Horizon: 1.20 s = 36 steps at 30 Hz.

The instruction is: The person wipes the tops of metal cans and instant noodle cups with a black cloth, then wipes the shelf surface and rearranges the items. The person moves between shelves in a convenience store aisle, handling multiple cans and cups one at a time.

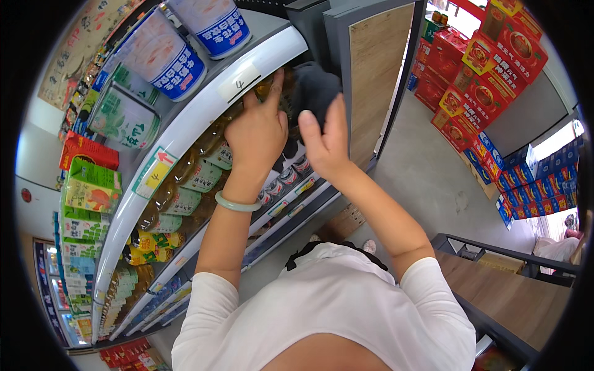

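My left hand (pixel 260 132), with a pale green bangle (pixel 237 202) on its wrist, reaches into a shelf under its white front rail (pixel 204 111). Its index finger extends onto the neck of an amber bottle (pixel 263 88) at the row's end. My right hand (pixel 327 143) is beside it, thumb and fingers around a dark grey cloth (pixel 318 90) that is blurred and partly covers the end of the row. More amber bottles with pale green labels (pixel 202 176) stand along this shelf. My fingers hide part of the nearest bottle.
Large blue-and-white tubs (pixel 178 79), clear green-lettered containers (pixel 124 123) and green cartons (pixel 90 185) fill the top shelf. Silver cans (pixel 288 176) stand below. A wood-faced end panel (pixel 380 69) bounds the shelf. Stacked red boxes (pixel 494 69) and a wood-topped counter (pixel 506 292) are at right.
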Each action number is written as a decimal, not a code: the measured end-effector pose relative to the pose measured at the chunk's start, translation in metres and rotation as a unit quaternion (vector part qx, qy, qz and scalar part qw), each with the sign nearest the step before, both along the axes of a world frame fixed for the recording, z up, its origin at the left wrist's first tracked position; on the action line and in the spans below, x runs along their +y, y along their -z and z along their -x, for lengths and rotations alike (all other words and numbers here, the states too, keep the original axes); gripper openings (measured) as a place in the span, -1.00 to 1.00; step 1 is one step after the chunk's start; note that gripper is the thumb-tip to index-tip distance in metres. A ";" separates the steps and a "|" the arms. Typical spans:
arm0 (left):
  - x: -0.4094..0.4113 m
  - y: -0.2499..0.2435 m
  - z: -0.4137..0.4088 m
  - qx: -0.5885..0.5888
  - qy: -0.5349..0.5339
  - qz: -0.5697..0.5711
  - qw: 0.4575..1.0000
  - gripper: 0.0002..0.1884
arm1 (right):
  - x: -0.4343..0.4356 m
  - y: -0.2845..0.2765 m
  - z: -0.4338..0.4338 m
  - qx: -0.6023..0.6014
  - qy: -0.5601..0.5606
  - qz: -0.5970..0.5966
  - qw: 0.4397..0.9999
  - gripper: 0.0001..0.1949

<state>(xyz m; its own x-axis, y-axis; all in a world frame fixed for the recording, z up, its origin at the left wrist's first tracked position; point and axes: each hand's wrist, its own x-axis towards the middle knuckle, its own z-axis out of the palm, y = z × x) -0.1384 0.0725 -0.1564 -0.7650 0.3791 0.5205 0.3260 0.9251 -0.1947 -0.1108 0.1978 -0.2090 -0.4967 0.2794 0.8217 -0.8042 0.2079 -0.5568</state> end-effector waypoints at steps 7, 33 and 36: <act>-0.002 0.001 -0.009 -0.045 -0.013 -0.048 0.998 -0.42 | -0.022 -0.009 0.051 -0.129 0.004 -0.004 0.992 -0.71; 0.000 0.006 -0.011 -0.045 -0.045 -0.036 0.997 -0.24 | -0.047 0.081 0.012 -0.304 -0.038 0.421 0.854 -0.46; -0.010 0.016 -0.005 -0.008 -0.008 -0.038 0.999 -0.21 | -0.043 0.052 0.006 -0.170 -0.069 0.183 0.966 -0.71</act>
<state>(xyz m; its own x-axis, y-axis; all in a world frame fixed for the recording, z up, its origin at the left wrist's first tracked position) -0.1332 0.0620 -0.1722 -0.7793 0.3261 0.5351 0.3130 0.9424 -0.1184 -0.1168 0.1547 -0.2606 -0.7732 0.4321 0.4642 -0.5686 -0.1481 -0.8092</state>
